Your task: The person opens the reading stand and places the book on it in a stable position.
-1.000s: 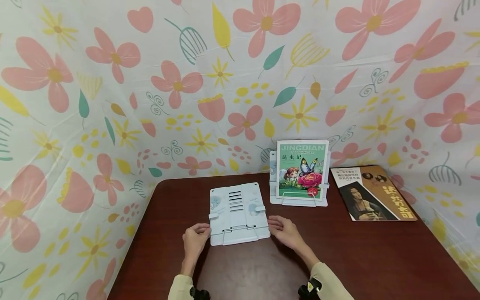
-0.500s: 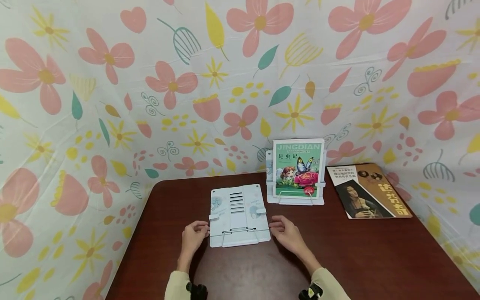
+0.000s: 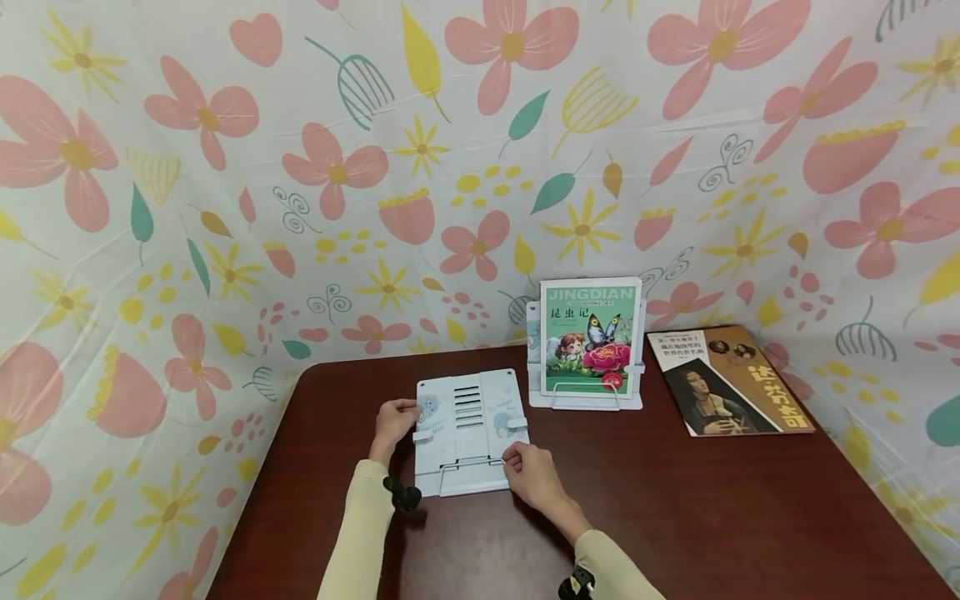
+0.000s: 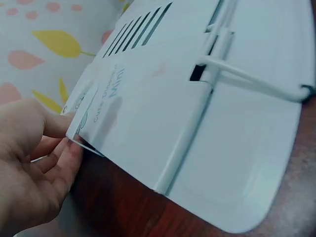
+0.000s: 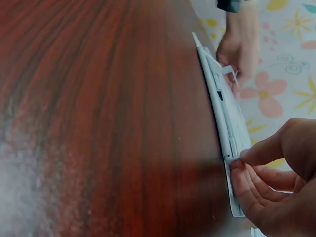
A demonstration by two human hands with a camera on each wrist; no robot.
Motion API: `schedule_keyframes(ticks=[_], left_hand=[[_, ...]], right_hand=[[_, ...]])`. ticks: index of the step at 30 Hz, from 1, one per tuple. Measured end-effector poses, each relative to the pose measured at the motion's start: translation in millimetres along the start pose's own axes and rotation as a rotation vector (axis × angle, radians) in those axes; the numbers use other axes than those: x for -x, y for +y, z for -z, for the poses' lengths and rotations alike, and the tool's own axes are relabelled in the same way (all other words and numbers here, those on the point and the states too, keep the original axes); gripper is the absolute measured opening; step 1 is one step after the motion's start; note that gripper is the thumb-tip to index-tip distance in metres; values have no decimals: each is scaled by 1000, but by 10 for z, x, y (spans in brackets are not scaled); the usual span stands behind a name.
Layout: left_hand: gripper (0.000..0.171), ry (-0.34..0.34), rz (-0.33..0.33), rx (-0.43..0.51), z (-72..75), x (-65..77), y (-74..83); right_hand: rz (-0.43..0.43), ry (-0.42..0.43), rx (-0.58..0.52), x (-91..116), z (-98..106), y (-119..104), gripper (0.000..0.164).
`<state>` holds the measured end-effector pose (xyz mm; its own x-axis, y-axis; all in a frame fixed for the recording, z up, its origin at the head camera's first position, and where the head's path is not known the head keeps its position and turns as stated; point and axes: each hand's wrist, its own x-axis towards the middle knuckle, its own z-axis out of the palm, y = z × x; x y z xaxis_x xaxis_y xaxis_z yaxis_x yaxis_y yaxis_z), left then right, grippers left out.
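Note:
A white book stand (image 3: pixel 468 425) with slots, side clips and a wire bracket lies nearly flat on the table. My left hand (image 3: pixel 395 423) pinches its left edge near the upper corner. In the left wrist view, the left thumb (image 4: pixel 58 124) lies at the panel's edge beside the side clip (image 4: pixel 84 123), with curled fingers below. My right hand (image 3: pixel 531 475) is at the stand's lower right, by the wire bracket (image 3: pixel 472 461). In the right wrist view, the right thumb (image 5: pixel 261 150) and index finger pinch the stand's edge; whether they also grip the wire is unclear.
A second white stand (image 3: pixel 534 392) behind, to the right, holds a green book (image 3: pixel 588 342) upright. Flat at the far right lies a brown and white book (image 3: pixel 727 383). A flowered cloth (image 3: pixel 480 167) hangs behind the dark wooden table (image 3: pixel 675 517).
My left hand has moved up along the stand's left edge. The right hand has moved left, onto the stand's lower right part. The view has shifted slightly right.

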<state>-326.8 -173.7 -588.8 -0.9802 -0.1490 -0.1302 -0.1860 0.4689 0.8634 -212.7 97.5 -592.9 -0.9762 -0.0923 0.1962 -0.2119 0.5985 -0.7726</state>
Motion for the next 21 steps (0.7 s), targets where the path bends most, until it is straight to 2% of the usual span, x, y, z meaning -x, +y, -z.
schedule_keyframes(ticks=[7, 12, 18, 21], left_hand=[[28, 3, 19, 4, 2, 14, -4], [28, 12, 38, 16, -22, 27, 5], [28, 14, 33, 31, -23, 12, -7], [28, 13, 38, 34, -15, 11, -20]], right_hand=[[-10, -2, 65, -19, 31, -79, 6], [-62, -20, 138, -42, 42, -105, 9], [-82, -90, 140, -61, 76, -150, 9], [-121, -145, 136, -66, 90, -181, 12]])
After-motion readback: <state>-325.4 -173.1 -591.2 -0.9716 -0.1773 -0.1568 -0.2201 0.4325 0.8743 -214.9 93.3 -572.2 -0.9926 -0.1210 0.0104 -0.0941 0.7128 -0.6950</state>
